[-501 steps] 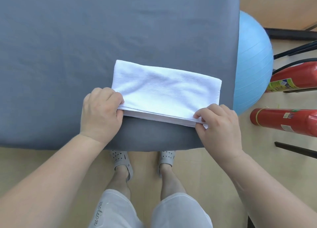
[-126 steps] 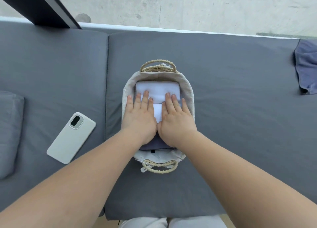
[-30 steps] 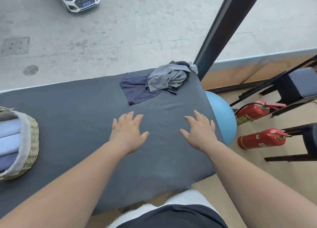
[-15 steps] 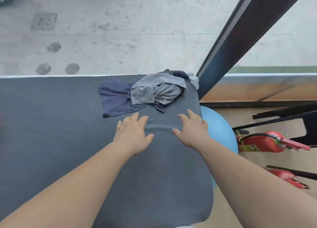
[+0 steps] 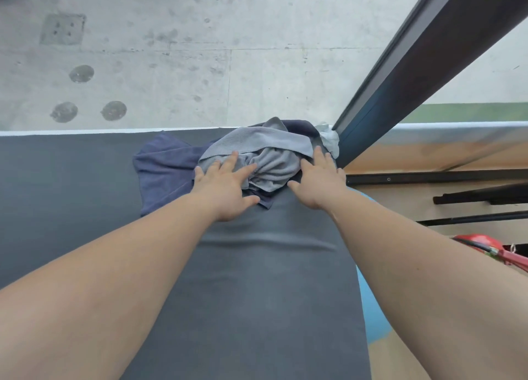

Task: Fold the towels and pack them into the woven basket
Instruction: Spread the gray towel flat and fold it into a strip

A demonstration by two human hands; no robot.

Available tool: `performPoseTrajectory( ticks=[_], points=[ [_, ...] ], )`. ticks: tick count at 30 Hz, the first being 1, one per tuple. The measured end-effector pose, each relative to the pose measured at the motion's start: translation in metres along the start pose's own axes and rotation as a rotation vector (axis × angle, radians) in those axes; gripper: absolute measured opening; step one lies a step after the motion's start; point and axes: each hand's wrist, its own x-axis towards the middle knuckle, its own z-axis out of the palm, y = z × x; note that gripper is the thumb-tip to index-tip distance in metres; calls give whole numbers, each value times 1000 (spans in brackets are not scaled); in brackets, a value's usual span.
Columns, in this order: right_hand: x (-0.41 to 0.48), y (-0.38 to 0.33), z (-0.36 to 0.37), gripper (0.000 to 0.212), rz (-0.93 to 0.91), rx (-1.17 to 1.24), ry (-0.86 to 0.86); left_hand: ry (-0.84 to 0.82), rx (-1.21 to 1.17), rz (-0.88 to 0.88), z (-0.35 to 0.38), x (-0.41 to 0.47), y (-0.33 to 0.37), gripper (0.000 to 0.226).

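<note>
The crumpled towels (image 5: 268, 158) fill the cushion's (image 5: 85, 194) far right corner. A dark window post (image 5: 414, 74) rises just beside them, and a blue ball (image 5: 373, 322) flanks the right edge. Bare cushion on the left and near sides gives open approach.

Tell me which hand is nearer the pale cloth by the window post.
Right. The right hand lies with its fingertips just beside the pale cloth; the left hand rests on the grey towel, further left.

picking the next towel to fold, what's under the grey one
A navy towel lies under the grey towel, spreading left. A pale cloth peeks out behind at right. The left hand and right hand, with the grey towel, hide the rest.
</note>
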Motion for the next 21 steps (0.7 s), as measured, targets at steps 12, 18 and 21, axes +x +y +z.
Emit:
performPoseTrajectory(
  ticks=[12, 18, 21],
  points=[
    [-94, -10, -33, 29, -536, 251, 118, 105, -457, 79, -31, -40, 35, 73],
    [-201, -11, -49, 30, -636, 397, 145, 304, -587, 100, -43, -132, 47, 12],
    [-250, -11, -46, 32, -599, 479, 142, 374, -590, 119, -43, -183, 50, 8]
  ],
)
